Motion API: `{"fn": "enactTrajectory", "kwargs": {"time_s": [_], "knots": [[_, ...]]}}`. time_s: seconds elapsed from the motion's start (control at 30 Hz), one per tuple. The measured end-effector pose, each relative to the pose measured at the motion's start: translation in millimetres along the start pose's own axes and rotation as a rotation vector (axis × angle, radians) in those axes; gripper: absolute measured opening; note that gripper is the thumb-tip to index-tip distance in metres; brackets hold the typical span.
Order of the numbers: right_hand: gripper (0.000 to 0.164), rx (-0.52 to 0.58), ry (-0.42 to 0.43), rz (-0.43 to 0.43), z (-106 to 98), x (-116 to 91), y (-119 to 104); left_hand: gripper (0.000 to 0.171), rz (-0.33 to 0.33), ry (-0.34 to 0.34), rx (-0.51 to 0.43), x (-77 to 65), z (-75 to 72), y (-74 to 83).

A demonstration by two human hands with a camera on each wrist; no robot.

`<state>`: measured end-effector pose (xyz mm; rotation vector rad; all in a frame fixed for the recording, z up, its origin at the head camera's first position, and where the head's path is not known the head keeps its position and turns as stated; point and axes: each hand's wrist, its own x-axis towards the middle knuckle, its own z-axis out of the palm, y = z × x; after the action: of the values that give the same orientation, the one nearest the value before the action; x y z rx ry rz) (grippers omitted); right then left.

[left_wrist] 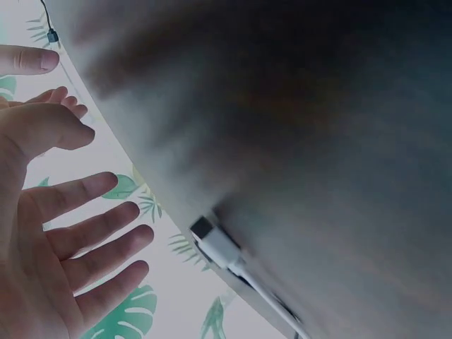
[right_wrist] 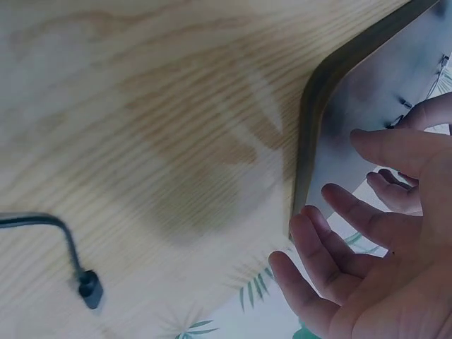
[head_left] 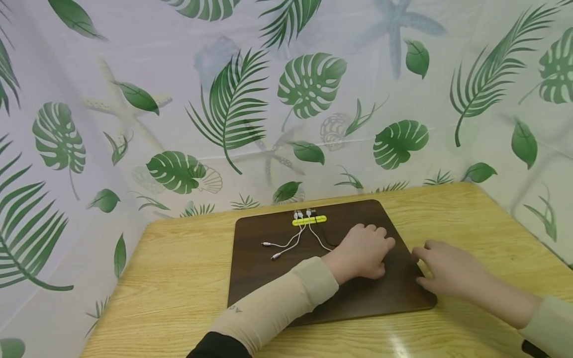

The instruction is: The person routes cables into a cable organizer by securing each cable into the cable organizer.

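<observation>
My left hand (head_left: 364, 251) hovers over the dark brown board (head_left: 268, 288), its fingers apart and holding nothing. A white cable plug (left_wrist: 220, 246) shows beside that hand in the left wrist view. My right hand (head_left: 452, 268) is at the board's right edge, fingers slightly bent with nothing between them; whether it touches the edge I cannot tell. Near the board's back edge, a yellow cable holder (head_left: 309, 220) has several cables in its slots. Two white cable ends (head_left: 275, 257) lie on the board toward the left. Another white cable (head_left: 320, 241) and a thin black one run toward my left hand, which partly hides them.
A light wood table (head_left: 188, 278) carries the board. Behind it hangs a white sheet (head_left: 250, 149) printed with green leaves. A black cable end (right_wrist: 90, 288) appears over the wood in the right wrist view.
</observation>
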<state>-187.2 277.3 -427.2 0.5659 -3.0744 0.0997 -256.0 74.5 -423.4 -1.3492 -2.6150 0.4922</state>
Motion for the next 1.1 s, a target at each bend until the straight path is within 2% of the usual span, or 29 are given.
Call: {"fn": "enactTrajectory", "kwargs": {"time_s": [0.47, 0.7, 0.87, 1.1], "knots": [[0.040, -0.009, -0.035, 0.037, 0.1, -21.2, 23.6, 0.041, 0.049, -0.005, 0.035, 9.6, -6.4, 23.6], [0.040, 0.012, -0.039, 0.075, -1.7, -34.2, 35.7, 0.033, 0.066, 0.008, 0.041, 14.3, -7.9, 34.7], [0.041, 0.029, -0.061, 0.108, -3.0, -42.1, 45.8, 0.024, 0.055, 0.015, 0.009, 20.0, -11.7, 40.0], [0.039, 0.036, -0.081, 0.169, -3.8, -58.1, 56.7, 0.031, 0.076, -0.015, 0.001, 29.8, -18.0, 49.7]]}}
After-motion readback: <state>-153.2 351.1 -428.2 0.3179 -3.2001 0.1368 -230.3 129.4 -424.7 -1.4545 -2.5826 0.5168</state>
